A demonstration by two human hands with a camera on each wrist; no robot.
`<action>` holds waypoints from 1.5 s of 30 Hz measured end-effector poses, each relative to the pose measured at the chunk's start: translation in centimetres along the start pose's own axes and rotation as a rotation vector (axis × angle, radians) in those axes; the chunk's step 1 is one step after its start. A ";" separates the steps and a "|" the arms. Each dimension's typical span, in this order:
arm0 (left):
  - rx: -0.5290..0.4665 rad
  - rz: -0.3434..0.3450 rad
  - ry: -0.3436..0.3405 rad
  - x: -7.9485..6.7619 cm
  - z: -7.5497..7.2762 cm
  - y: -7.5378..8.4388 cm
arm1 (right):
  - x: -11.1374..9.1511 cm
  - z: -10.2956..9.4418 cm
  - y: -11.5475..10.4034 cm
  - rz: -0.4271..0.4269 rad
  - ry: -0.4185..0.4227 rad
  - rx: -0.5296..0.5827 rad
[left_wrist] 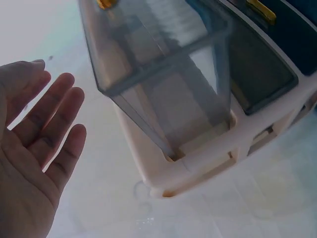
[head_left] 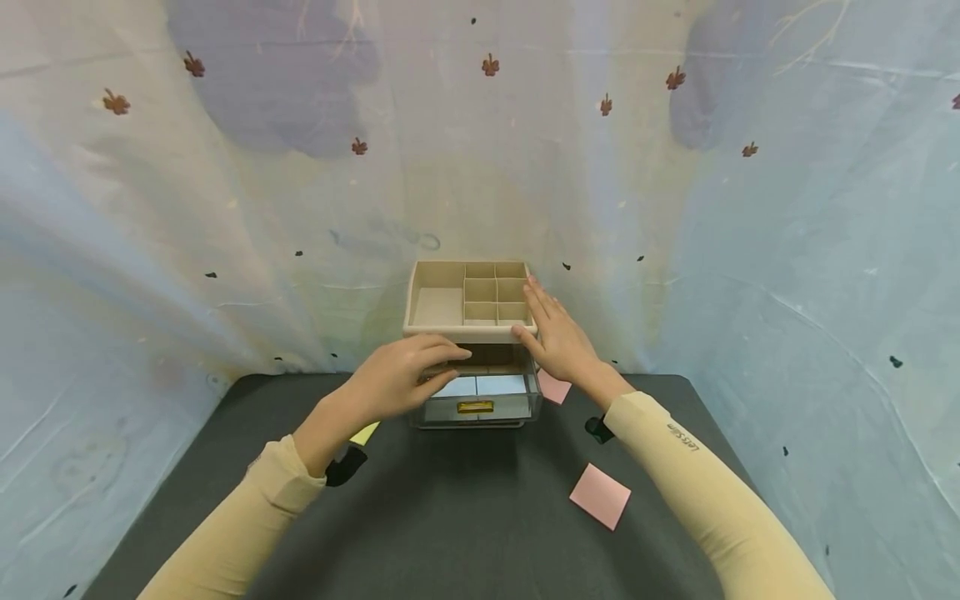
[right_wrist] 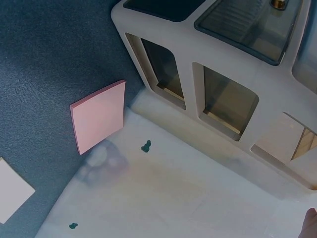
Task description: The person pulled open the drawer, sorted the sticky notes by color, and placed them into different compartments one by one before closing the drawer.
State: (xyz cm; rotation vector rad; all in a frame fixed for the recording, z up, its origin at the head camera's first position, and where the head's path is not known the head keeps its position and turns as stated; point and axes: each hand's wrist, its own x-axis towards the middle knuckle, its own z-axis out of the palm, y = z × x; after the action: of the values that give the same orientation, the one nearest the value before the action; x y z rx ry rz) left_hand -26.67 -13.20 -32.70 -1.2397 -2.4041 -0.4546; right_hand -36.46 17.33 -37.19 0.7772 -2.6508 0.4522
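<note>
A cream desktop organizer with a compartmented top tray stands at the back of the table. Its upper clear drawer is pulled out and has a gold handle. Pale blue paper pads lie side by side inside. My left hand hovers over the drawer's left side, fingers loosely bent and holding nothing; in the left wrist view the hand is apart from the drawer. With straight fingers, my right hand rests against the organizer's right upper edge. Only a fingertip shows in the right wrist view.
One pink sticky-note pad lies on the dark table at front right. Another pink pad sits beside the organizer, under the right hand. A yellow pad is partly hidden by the left wrist. Patterned curtains hang behind.
</note>
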 end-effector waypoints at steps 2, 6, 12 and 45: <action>-0.033 0.015 0.050 -0.4 0.1 0.4 | -0.1 0.0 0.0 0.002 0.000 0.004; -0.113 0.019 0.139 -1.1 0.5 1.1 | -0.1 -0.1 0.0 0.005 0.003 0.005; -0.220 0.048 0.275 -2.0 1.4 2.3 | -0.1 0.0 0.0 -0.009 0.012 0.004; -0.824 -0.258 0.305 -6.4 11.8 7.4 | -0.1 0.1 -0.1 0.005 0.004 -0.003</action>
State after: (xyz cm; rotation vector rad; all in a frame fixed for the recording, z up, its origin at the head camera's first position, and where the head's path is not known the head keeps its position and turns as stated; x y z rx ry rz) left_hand -19.47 -8.24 -45.27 -1.0162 -2.1540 -1.6993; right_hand -36.33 17.26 -37.32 0.7678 -2.6496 0.4507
